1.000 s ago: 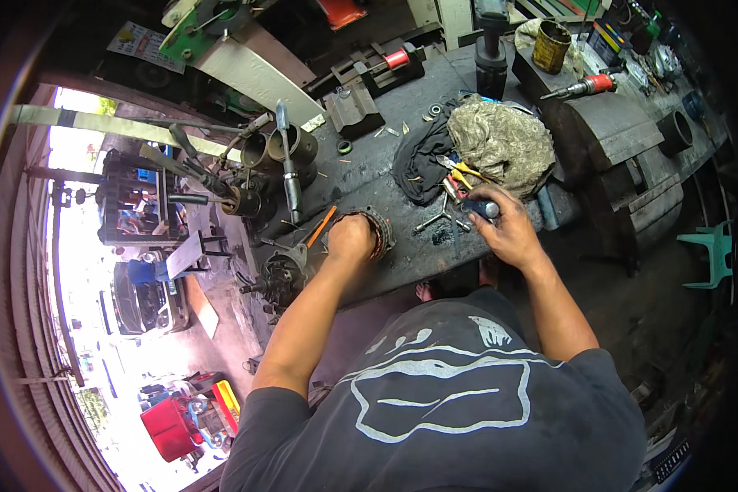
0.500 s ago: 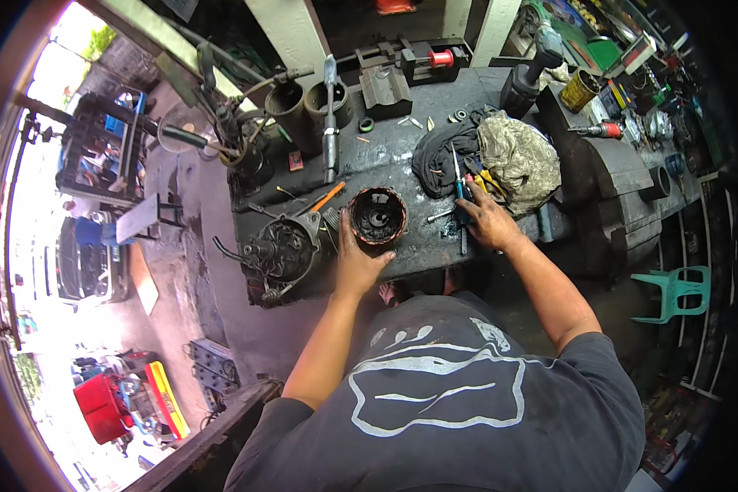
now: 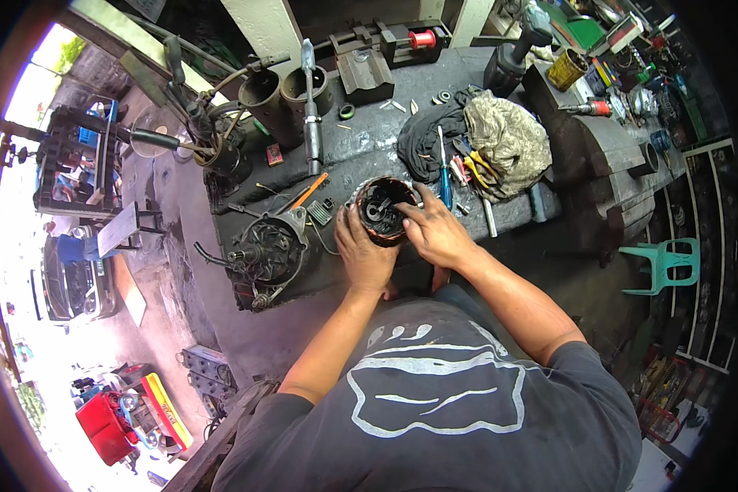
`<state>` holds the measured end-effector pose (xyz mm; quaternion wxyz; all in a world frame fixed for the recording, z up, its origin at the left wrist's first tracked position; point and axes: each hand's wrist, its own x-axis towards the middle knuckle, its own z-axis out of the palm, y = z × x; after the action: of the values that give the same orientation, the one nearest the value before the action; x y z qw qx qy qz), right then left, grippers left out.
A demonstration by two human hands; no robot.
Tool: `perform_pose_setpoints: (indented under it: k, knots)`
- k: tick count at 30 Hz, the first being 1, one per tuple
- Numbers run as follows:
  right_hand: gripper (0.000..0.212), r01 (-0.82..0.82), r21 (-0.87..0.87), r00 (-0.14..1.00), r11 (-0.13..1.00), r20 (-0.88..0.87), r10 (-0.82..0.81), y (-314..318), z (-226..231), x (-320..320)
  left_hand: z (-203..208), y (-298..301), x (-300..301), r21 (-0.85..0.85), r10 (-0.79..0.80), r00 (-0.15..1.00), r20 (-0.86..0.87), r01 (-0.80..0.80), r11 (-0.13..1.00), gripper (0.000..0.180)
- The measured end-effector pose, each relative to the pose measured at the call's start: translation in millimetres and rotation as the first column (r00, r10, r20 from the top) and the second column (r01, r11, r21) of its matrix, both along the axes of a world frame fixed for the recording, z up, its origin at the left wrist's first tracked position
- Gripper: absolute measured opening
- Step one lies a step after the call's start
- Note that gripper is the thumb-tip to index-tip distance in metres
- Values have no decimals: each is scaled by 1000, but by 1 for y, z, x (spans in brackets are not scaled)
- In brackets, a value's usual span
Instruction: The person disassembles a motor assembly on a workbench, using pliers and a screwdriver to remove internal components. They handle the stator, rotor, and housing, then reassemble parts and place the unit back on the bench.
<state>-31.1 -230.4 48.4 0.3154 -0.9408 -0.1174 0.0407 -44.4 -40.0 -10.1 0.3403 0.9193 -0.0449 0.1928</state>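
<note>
A round alternator housing [image 3: 370,235], dark inside with copper windings round its rim, is between my hands at the bench's near edge. My left hand [image 3: 364,254] wraps its left side. At the right, my right hand [image 3: 439,233] grips the rim, with fingertips reaching over the opening; whether they hold something small inside is hidden. A blue-handled screwdriver [image 3: 445,184] lies just beyond my right hand, beside yellow-handled pliers [image 3: 480,164]. To the left rests another alternator part [image 3: 266,250] with a protruding shaft.
Dark and pale rags [image 3: 512,143] are heaped on the workbench [image 3: 369,152]. Metal canisters [image 3: 271,102] and a bench vise [image 3: 365,74] stand at the back. A power drill [image 3: 512,61] stands upright at the back right. A green plastic stool [image 3: 664,264] is on the floor at right.
My right hand has left the tools by the rag and come left onto the alternator housing. My left hand still holds the housing. The view has shifted slightly.
</note>
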Motion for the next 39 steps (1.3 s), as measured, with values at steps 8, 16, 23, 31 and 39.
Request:
perform_pose_setpoints:
  k: [8,16,23,31,39]
  knots:
    - [59,-31,-361,893,932,-429,-136,4,-4,54,11,-9,-1,152,-143,990,-12,143,978,121]
    - [53,-96,-432,851,897,-502,-151,10,18,60,22,-12,3,175,-143,988,-62,152,973,136]
    - [60,-220,-438,821,872,-566,-78,2,19,78,30,-14,12,192,-148,985,-85,162,968,130]
    - [71,-303,-388,765,871,-643,-20,-18,11,74,45,-24,10,253,-194,976,-98,213,944,128]
    - [49,-222,273,974,936,14,227,-54,-19,76,49,-11,-1,128,-11,969,-246,44,991,130]
